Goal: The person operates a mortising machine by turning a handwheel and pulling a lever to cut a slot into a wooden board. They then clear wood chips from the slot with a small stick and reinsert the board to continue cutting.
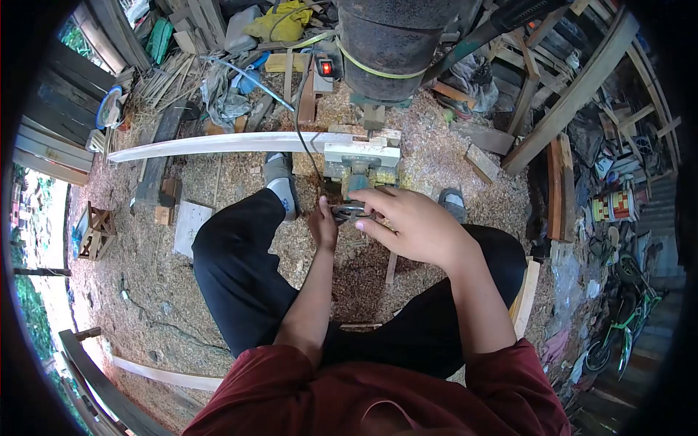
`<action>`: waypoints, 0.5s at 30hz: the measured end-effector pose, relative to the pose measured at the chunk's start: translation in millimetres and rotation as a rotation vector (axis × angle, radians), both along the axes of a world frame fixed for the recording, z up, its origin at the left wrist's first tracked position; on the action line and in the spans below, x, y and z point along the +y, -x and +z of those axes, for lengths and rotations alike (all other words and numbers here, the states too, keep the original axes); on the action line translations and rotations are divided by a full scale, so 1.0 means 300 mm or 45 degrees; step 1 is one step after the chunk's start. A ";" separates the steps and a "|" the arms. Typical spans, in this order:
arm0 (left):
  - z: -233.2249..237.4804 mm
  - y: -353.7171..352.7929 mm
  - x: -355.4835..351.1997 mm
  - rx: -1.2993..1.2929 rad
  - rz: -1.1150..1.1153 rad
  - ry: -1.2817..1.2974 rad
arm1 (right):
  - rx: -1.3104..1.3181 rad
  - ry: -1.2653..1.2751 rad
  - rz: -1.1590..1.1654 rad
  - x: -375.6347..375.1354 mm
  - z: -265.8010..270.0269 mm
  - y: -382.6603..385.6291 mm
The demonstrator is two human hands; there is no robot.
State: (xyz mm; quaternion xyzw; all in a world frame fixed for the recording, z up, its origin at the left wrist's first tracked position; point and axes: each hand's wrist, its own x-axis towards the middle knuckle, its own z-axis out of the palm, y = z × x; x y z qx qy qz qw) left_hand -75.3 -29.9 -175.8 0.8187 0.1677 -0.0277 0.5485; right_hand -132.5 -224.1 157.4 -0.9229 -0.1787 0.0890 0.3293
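A metal handwheel point(350, 211) sits in front of the vise point(359, 168). My left hand point(324, 224) is at its left side, thumb upward and fingers closed in against the rim. My right hand point(416, 222) reaches over from the right with its fingers and thumb bent round the wheel's right side. Beyond the wheel, a long pale wooden beam point(233, 143) runs from the left into the vise area. A pale block point(362, 153) lies across the vise. Above stands a dark cylindrical machine body point(389, 47), its lower end near the wood.
A cable point(302, 138) hangs down near the vise. A lit red switch point(326, 67) is beside the machine. Wood shavings point(240, 291) cover the ground. Timber offcuts point(481, 164) lie around, and a slanted post point(571, 91) stands at right. A small green bicycle point(624, 320) is far right.
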 end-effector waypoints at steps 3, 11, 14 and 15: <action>0.140 0.016 -0.006 0.121 0.047 0.226 | -0.014 -0.016 -0.003 -0.006 -0.006 0.007; 0.056 0.006 0.026 -0.003 -0.069 0.221 | -0.024 -0.015 -0.017 -0.020 -0.002 0.013; -0.005 0.000 0.028 -0.032 -0.056 0.276 | 0.013 0.068 -0.001 -0.017 0.010 0.016; -0.006 -0.003 0.029 -0.008 -0.051 0.259 | 0.024 0.069 0.001 -0.016 0.007 0.016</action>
